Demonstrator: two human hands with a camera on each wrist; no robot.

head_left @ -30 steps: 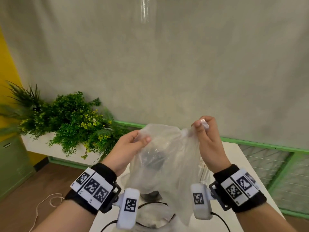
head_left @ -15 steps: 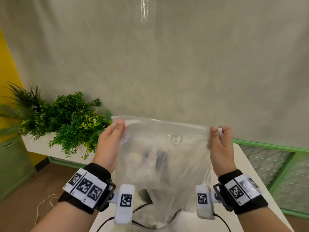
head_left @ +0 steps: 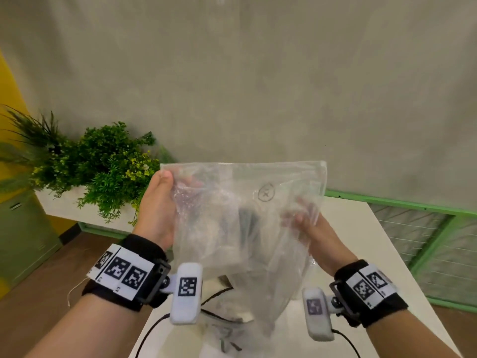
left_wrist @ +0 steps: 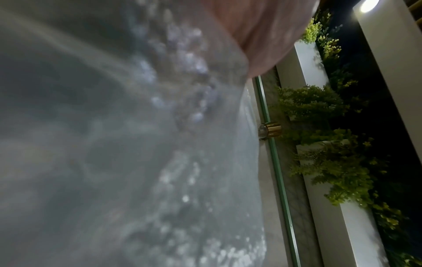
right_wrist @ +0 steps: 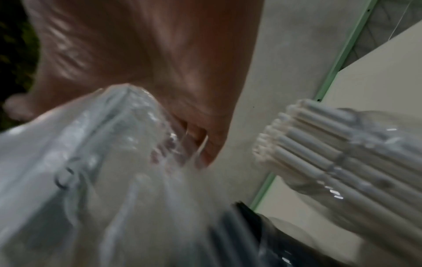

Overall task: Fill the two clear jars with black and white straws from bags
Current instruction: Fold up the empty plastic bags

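Above the white table [head_left: 361, 244], a large clear plastic bag [head_left: 247, 218] hangs spread in front of the person, its top edge level and a small round printed mark [head_left: 266, 191] near the upper right. It covers most of what stands behind and below it, so the tabletop directly under it is hard to read; only dim dark shapes show through the film in the head view. The left hand [head_left: 157, 205] grips the bag's upper left edge, thumb on the near face and fingers curled behind the plastic. The right hand [head_left: 313, 228] holds the bag lower on its right side, fingers blurred behind the film; the right wrist view shows the fingers [right_wrist: 200, 142] curled round a gathered fold. That same view shows a clear jar [right_wrist: 376, 162] packed with white straws [right_wrist: 303, 142] just beside the bag, and below it a bundle of black straws [right_wrist: 239, 229] in a second clear jar, cut off at the frame edge. The left wrist view is nearly filled with blurred plastic. Green plants [head_left: 103, 166] in a white planter stand against the wall at the left.
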